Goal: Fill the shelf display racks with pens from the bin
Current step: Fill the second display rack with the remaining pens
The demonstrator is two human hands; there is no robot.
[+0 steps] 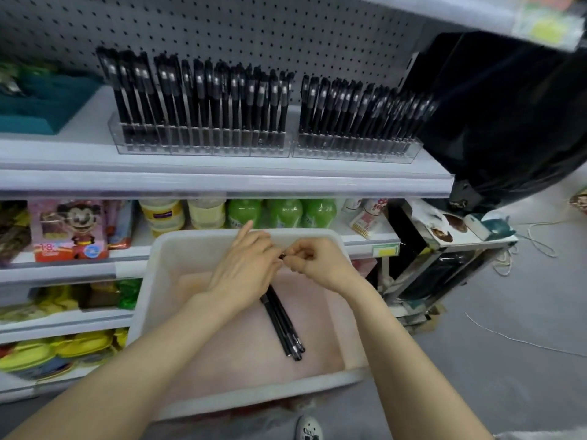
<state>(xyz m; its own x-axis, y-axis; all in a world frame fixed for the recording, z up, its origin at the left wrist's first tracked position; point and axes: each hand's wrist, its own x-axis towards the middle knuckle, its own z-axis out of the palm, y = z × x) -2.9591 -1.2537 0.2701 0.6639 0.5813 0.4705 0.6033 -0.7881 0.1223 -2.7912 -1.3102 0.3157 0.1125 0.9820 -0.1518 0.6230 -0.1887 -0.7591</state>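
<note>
**Pick-up step: pens gathered over the bin, not yet racked**

Left hand [244,265] grips a small bundle of black pens [282,325] over the bin [149,281]. Its fingers are curled round the upper part of the bundle, with the index finger sticking out straight. Right hand [317,262] is just beside it, thumb and fingertips pinching the top end of one pen in the bundle, as if squaring it up or pulling it free. I cannot tell which. The lower pen ends point back toward the person, low over the bin's pink floor. Whether they touch it is unclear.

Two clear racks sit side by side on the shelf [222,182] above, the left rack [203,147] and the right rack [355,150]. Both are packed with upright black pens. No free slots can be made out from this angle.

Step, as judged: collecting and sorting a handful before loading. The task looks far along, given how full the racks are.

The next move calls for:
- lifting the bundle clear of the bin's far wall and up to shelf height
- finding an open slot, which probably means looking closer at the rack ends
- feeding the pens in one at a time, tip down, with the right hand while the left holds the rest

Risk: the bundle may slip during the one-handed feed, or knock the neighbouring pens.
</note>
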